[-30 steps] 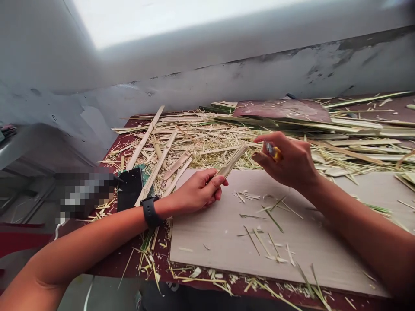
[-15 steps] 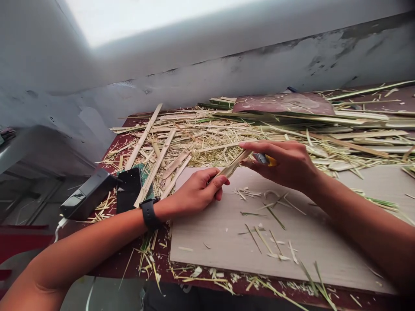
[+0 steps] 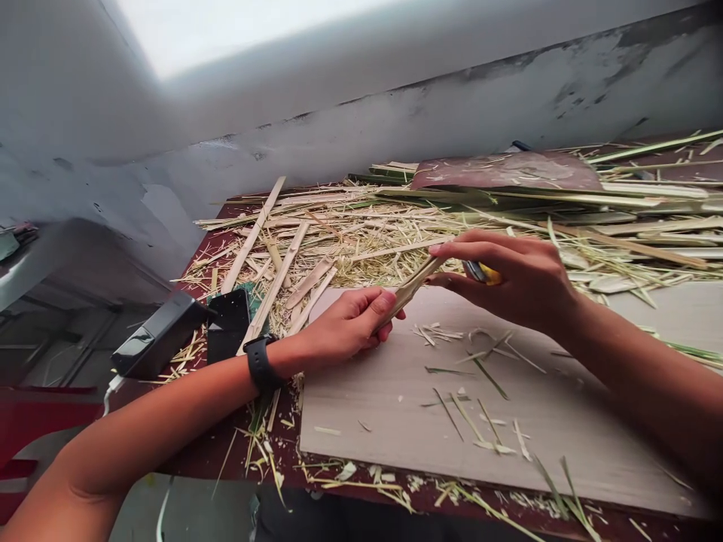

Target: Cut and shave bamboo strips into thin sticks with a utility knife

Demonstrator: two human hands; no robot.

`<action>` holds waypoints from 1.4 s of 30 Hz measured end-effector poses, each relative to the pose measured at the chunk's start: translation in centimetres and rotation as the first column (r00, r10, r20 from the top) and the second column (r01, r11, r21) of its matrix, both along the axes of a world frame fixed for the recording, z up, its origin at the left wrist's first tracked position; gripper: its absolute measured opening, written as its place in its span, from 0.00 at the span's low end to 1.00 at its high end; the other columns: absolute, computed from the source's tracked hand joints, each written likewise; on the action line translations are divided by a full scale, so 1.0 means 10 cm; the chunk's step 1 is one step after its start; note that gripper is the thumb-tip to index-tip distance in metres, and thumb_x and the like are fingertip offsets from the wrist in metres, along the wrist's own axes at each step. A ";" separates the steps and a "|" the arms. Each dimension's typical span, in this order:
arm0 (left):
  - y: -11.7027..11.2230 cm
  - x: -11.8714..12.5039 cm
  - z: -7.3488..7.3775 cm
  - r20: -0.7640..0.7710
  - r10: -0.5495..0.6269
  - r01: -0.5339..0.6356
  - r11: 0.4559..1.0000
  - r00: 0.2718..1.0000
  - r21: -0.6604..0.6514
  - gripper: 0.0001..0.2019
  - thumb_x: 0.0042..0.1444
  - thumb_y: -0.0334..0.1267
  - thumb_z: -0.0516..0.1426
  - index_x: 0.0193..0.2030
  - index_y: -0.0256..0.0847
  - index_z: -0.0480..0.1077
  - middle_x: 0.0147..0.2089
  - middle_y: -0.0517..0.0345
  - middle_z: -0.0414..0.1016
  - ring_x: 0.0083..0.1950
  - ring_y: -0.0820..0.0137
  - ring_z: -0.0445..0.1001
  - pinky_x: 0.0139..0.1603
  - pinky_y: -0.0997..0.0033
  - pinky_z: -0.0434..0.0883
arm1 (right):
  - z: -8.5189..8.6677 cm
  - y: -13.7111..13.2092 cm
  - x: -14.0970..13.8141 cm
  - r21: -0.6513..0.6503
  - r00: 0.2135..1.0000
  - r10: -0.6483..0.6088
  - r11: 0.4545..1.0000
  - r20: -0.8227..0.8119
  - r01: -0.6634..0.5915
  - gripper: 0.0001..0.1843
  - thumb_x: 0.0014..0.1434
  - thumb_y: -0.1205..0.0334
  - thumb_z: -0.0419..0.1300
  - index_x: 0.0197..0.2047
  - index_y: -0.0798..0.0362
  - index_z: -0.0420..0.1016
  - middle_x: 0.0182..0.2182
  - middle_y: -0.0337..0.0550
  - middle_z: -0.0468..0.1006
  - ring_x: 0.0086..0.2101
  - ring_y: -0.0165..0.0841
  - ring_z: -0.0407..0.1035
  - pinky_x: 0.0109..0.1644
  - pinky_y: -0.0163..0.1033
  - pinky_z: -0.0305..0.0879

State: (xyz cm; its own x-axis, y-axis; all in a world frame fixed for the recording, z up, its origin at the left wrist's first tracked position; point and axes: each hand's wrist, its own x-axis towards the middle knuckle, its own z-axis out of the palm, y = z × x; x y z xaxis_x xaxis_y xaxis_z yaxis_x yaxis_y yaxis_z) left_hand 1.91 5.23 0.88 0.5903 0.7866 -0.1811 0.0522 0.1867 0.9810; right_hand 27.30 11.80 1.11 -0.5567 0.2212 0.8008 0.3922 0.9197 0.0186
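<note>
My left hand (image 3: 361,320), with a black watch (image 3: 260,364) on its wrist, is closed around a short carved bamboo piece (image 3: 414,280). The piece slants up and away to the right. At its far end, the thumb and fingertips of my right hand (image 3: 514,278) touch it. Tucked in my right hand is a utility knife (image 3: 483,272) with a yellow and grey body, mostly hidden by the fingers. Both hands are above the near-left part of a pale board (image 3: 395,406), where thin green and pale shavings are scattered.
Bamboo strips (image 3: 282,278) and a heap of shavings (image 3: 384,233) cover the dark red table behind the board. At left are a black phone (image 3: 230,312) and a dark box-like device (image 3: 161,335) with a white cable (image 3: 110,393). A brownish sheet (image 3: 502,172) lies near the wall.
The view has shifted slightly. My right hand has moved a little to the right relative to the left one; both keep contact with the bamboo piece.
</note>
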 end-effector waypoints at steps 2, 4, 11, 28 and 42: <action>0.00 0.00 0.01 -0.004 0.000 0.000 0.999 1.000 -0.035 0.15 0.75 0.51 0.50 0.43 0.41 0.64 0.29 0.69 0.62 0.22 0.81 0.57 0.21 0.80 0.56 | 0.00 0.00 0.00 -0.002 1.000 0.008 1.000 0.001 -0.008 0.18 0.63 0.64 0.72 0.56 0.44 0.78 0.41 0.39 0.85 0.31 0.30 0.78 0.36 0.35 0.75; 0.00 0.01 0.03 -0.003 -0.006 0.006 0.999 1.000 -0.052 0.15 0.75 0.50 0.50 0.42 0.41 0.64 0.29 0.69 0.62 0.22 0.81 0.58 0.20 0.81 0.57 | 0.00 0.00 0.00 -0.006 1.000 0.013 1.000 -0.001 -0.013 0.17 0.64 0.64 0.71 0.55 0.44 0.78 0.40 0.39 0.84 0.32 0.30 0.78 0.35 0.36 0.75; -0.01 0.04 0.11 -0.012 0.015 -0.016 0.997 1.000 -0.071 0.13 0.76 0.44 0.51 0.42 0.39 0.65 0.26 0.70 0.60 0.21 0.81 0.56 0.19 0.82 0.57 | 0.00 0.01 0.01 -0.017 1.000 0.017 1.000 0.009 -0.017 0.13 0.66 0.64 0.69 0.52 0.46 0.77 0.40 0.40 0.83 0.32 0.32 0.78 0.36 0.36 0.75; 0.02 0.06 0.06 0.001 0.056 -0.056 0.997 0.998 -0.057 0.13 0.76 0.44 0.53 0.41 0.39 0.67 0.26 0.70 0.59 0.21 0.82 0.56 0.21 0.79 0.56 | -0.03 0.01 0.05 0.040 0.993 -0.106 0.994 0.060 0.104 0.10 0.66 0.66 0.69 0.48 0.50 0.74 0.36 0.41 0.86 0.32 0.29 0.80 0.32 0.31 0.72; 0.02 0.01 0.02 -0.006 -0.038 0.038 0.999 0.999 -0.036 0.15 0.77 0.44 0.47 0.44 0.39 0.69 0.29 0.67 0.61 0.22 0.80 0.56 0.23 0.76 0.55 | 0.03 -0.02 0.00 -0.066 0.992 -0.079 0.994 0.097 0.086 0.09 0.66 0.67 0.67 0.47 0.46 0.77 0.35 0.37 0.87 0.23 0.26 0.74 0.27 0.32 0.67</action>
State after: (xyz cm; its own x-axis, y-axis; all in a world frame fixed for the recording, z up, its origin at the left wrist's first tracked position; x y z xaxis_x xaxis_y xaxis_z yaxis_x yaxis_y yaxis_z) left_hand 2.05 5.40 1.04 0.6184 0.7567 -0.2122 0.0659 0.2191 0.9735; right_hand 27.26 11.55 1.37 -0.6063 0.3230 0.7267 0.4661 0.8847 -0.0044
